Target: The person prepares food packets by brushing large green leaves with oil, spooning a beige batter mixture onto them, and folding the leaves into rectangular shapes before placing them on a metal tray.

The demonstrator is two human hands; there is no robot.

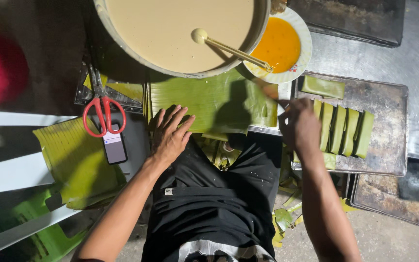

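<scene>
My left hand [170,132] lies flat with fingers spread on the near edge of a green banana leaf sheet [214,99] spread in front of me. My right hand [300,127] is closed around a thin brush-like stick [270,92], blurred, its tip over the right end of the leaf. Beyond the leaf stands a large basin of beige batter [170,29] with a ladle [229,47] resting in it. Beside it sits a white bowl of orange liquid [280,46]. Several folded leaf parcels [345,130] lie in a row on a dark metal tray [389,145] just right of my right hand.
Red-handled scissors [104,115] and a phone [114,144] lie at the left, next to a pile of cut leaves [76,162] on a white chair. More dark trays [394,196] sit at the right and far back. Leaf scraps [284,218] litter the floor.
</scene>
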